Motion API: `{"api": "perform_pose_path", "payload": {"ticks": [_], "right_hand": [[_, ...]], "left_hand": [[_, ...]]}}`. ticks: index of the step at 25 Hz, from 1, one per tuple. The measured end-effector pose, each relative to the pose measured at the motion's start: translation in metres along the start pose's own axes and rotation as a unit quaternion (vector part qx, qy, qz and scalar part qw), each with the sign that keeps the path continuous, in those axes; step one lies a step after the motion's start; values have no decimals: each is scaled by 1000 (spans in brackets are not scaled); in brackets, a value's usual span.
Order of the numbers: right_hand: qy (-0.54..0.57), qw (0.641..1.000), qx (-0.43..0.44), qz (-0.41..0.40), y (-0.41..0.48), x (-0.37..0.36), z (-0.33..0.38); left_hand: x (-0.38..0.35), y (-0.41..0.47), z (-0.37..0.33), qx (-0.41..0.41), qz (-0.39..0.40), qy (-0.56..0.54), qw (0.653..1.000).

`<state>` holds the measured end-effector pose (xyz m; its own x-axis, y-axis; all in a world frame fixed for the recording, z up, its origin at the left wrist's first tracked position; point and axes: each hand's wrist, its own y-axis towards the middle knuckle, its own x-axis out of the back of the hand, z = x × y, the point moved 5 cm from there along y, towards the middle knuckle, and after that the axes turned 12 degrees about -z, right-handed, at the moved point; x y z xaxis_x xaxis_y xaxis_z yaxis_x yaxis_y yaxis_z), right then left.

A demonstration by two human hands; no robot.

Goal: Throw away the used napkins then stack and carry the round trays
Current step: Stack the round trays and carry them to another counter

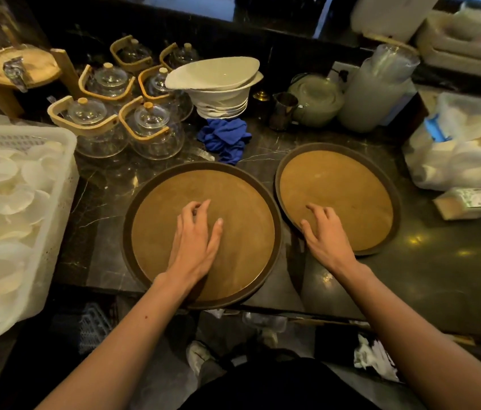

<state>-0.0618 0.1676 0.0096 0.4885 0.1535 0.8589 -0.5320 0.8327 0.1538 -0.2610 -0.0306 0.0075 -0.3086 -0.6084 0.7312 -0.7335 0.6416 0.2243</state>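
Two round brown trays with dark rims lie side by side on the dark marble counter. The larger left tray (233, 190) overhangs the counter's near edge a little. The smaller right tray (351, 179) sits beside it, almost touching. My left hand (196, 241) rests over the left tray's middle, fingers apart and slightly curled, holding nothing. My right hand (326, 235) lies on the near left part of the right tray, fingers spread, also empty. No napkins lie on either tray. Crumpled white paper (373, 359) lies low down below the counter.
A white crate of small dishes (11, 220) stands at the left. Glass teapots (132, 113), stacked white bowls (221, 90) and a blue cloth (227, 137) sit behind the trays. A metal cup (283, 110), plastic containers and a bag of white items (463, 149) crowd the right. A small box (466, 202) lies nearby.
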Motion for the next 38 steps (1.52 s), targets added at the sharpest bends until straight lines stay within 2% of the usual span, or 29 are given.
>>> {"api": "perform_pose_path", "payload": {"ticks": [9,19,26,38], "right_hand": [[-28,999,-2,-39,29,48,-68],[-18,999,-34,-26,89,97,-186],[-13,998,-58,15,115,100,-236],[-2,988,-151,21,125,82,-267]], "left_hand": [[-58,28,-83,-69,47,9,996],[-136,55,-164,-97,68,112,987],[-168,69,-172,-51,110,166,979],[-196,103,-139,59,141,188,970]]}}
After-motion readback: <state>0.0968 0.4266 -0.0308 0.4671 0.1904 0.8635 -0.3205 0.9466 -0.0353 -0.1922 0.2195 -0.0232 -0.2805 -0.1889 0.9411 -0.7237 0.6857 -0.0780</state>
